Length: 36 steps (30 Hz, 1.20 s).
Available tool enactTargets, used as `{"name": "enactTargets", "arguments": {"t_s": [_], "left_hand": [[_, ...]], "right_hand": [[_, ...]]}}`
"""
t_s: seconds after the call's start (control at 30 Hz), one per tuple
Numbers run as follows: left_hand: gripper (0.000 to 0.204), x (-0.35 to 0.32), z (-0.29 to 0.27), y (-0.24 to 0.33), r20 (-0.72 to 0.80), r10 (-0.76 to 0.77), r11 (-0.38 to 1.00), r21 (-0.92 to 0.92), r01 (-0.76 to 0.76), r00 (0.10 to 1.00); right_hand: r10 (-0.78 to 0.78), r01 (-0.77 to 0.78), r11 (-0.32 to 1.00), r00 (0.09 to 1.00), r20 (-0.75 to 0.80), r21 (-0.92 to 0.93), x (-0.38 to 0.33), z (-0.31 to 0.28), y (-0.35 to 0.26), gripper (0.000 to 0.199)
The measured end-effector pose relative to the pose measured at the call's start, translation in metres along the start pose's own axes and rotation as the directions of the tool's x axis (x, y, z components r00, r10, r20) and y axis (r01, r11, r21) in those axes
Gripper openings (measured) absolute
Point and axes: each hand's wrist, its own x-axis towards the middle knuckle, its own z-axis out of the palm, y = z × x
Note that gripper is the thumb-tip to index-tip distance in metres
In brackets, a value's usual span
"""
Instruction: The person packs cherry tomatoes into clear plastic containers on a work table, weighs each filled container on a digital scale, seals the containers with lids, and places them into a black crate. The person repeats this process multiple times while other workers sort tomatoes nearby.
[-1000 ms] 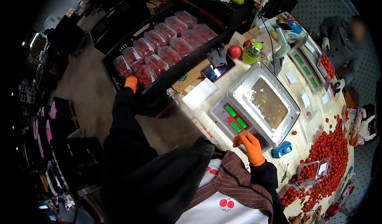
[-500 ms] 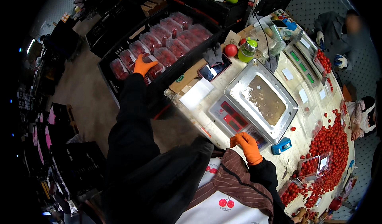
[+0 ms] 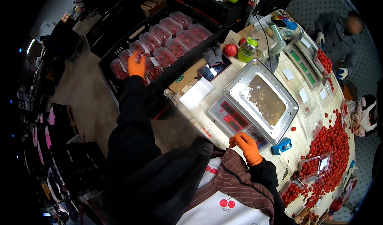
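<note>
My left hand (image 3: 136, 68), in an orange glove, is over the near left end of a black crate (image 3: 104, 71). Its fingers are spread and touch or hover just above a clear punnet (image 3: 139, 48) of small red fruit; the contact is hard to make out. Beside it, another filled punnet (image 3: 153, 68) shows a striped label. My right hand (image 3: 248, 149), also gloved in orange, is by the key panel of a scale (image 3: 229, 117), its fingers drawn together with nothing visible in them. A metal tray (image 3: 289, 123) rests on the scale, holding no fruit.
A blue tape dispenser (image 3: 282, 146) stands near my right hand. Loose cherry tomatoes (image 3: 331, 145) cover the table's right side. A phone (image 3: 215, 68), a green bottle (image 3: 247, 50) and a red fruit (image 3: 230, 49) lie toward the back. Another person (image 3: 339, 41) stands across the table.
My left hand has moved slightly left and opened its fingers, leaving the labelled punnet lying uncovered in the crate. My right hand has hardly moved.
</note>
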Motion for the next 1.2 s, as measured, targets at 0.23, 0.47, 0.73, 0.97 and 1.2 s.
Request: {"name": "enactTargets", "arguments": {"t_s": [0.23,0.47,0.73,0.97,1.2], "left_hand": [[0.065,-0.026,-0.078,-0.102,0.626,-0.432,0.887,0.164,0.432,0.649],[0.069,-0.047,-0.066,-0.058,0.818,-0.045,0.738,-0.359,0.571,0.573],[0.059,0.026,-0.041,-0.170,0.780,-0.270,0.883,0.435,-0.179,0.565],[0.041,0.000,-0.026,0.071,-0.103,0.101,0.991,0.100,-0.091,0.990],[0.026,-0.178,0.028,0.343,0.433,0.455,0.678,-0.735,0.012,0.778]], "right_hand": [[-0.017,0.017,1.000,1.000,-0.020,0.003,-0.003,-0.002,0.005,0.024],[-0.110,0.117,0.987,0.992,0.062,-0.113,-0.004,-0.009,0.014,0.026],[-0.111,0.169,0.895,0.981,0.159,-0.414,-0.021,0.009,-0.003,0.032],[-0.170,0.144,0.965,0.980,-0.101,-0.220,-0.065,-0.041,0.016,0.035],[-0.194,0.153,0.980,0.877,-0.440,-0.128,-0.136,-0.088,0.035,0.037]]}}
